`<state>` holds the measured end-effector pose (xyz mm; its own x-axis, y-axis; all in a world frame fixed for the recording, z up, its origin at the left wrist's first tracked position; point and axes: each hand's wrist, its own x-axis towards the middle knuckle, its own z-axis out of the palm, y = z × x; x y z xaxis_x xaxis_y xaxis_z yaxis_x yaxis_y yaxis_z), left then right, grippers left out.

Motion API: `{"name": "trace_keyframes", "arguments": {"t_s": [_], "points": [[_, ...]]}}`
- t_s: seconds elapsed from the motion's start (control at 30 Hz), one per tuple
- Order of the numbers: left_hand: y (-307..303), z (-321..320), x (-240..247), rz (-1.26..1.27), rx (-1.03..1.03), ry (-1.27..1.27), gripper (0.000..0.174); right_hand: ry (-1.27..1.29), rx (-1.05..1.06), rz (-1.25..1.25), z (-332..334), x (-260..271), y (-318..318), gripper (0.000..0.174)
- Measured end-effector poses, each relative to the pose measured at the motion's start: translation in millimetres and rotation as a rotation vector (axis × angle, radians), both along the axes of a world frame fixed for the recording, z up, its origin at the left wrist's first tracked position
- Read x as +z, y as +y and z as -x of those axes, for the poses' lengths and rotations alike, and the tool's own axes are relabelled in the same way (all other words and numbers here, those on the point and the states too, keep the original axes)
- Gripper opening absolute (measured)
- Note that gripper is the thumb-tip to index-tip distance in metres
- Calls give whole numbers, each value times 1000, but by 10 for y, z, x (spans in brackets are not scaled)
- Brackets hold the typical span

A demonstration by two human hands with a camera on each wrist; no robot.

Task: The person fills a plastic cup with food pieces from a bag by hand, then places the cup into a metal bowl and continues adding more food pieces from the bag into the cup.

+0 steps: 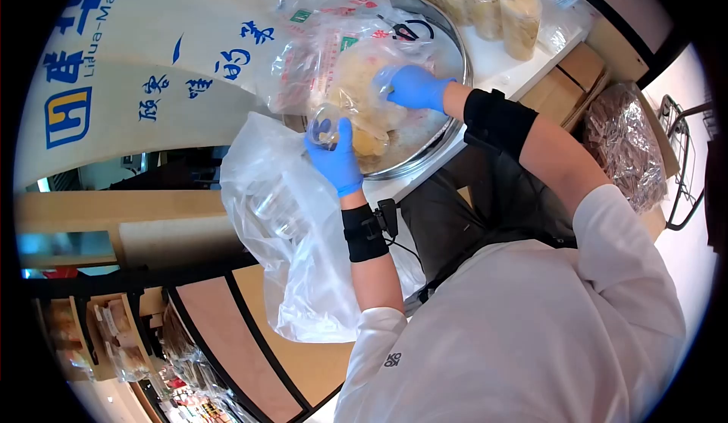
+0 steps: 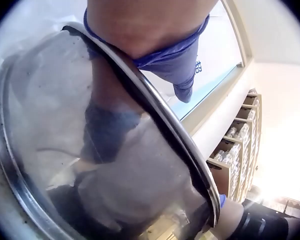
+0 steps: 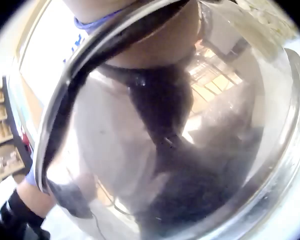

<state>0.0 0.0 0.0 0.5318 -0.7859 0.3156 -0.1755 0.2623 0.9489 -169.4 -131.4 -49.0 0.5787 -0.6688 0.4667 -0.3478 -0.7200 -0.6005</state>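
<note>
Left fingers (image 1: 345, 133) curl round a clear cup (image 1: 326, 120) over the shiny bowl (image 1: 462, 59), which could drop if the glove (image 1: 339, 167) slips; how right fingers (image 1: 400, 84) grip, I can't tell.

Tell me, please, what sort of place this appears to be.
Most likely a supermarket's food counter: the white banner carries "Mart" lettering, shelves hold packaged goods, and filled clear jars stand beside a large metal basin.

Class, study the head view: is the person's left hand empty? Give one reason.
No, the blue-gloved left hand grips a clear plastic container, with fingers visible through its wall.
</note>
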Motion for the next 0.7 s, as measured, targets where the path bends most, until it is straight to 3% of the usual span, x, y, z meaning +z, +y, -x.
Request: {"name": "trace_keyframes", "arguments": {"t_s": [0.07,0.2,0.27,0.4,0.47,0.57,0.7], "points": [[-2,35,-35,-7,2,-94,67,-57,-76,-139,56,-72,-74,29],[13,-14,4,-8,-25,-242,57,10,-100,-122,248,240,-141,28],[0,-18,5,-5,-62,-317,59,194,-51,-597,480,747,-25,29],[0,-8,20,-51,-69,-236,61,420,-21,-449,745,1231,-8,32],[-29,-92,-66,-71,-175,-248,66,489,-70,-381,820,1556,85,32],[-86,-162,-134,20,-297,-359,75,413,36,-185,693,1676,2,34],[-84,-133,-121,28,-383,-249,84,272,175,-284,268,1798,281,36]]}}
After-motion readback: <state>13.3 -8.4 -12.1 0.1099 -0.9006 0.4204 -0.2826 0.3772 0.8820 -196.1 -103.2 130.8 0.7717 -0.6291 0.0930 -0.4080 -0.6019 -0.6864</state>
